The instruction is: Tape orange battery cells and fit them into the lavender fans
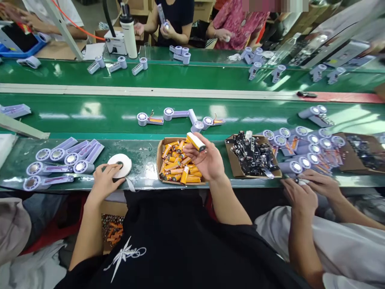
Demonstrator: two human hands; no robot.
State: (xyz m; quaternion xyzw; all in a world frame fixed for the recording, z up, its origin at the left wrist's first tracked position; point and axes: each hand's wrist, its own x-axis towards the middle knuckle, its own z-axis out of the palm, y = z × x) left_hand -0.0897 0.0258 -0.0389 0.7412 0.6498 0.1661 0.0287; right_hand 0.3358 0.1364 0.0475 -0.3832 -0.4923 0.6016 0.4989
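My right hand (210, 160) is raised over a cardboard box (158, 176) of orange batteries (174, 164). Its fingers pinch one orange cylindrical battery (196, 141) with a white strip along its upper side. To the left, my left hand (104, 178) grips the near left side of a roll of white tape (124, 165) lying on the bench. A short loose tail of tape (130, 184) hangs at the bench edge by my thumb. Left of this hand lie several lilac handheld fan bodies (72, 159), some with an open handle.
Black circuit boards (252, 154) fill a second box to the right. Beyond it are more fans (313, 148) and a co-worker's hands (303, 188). A green conveyor belt (114, 108) carries several fans. Co-workers stand across it. Orange pieces (114, 233) lie in a box below the bench.
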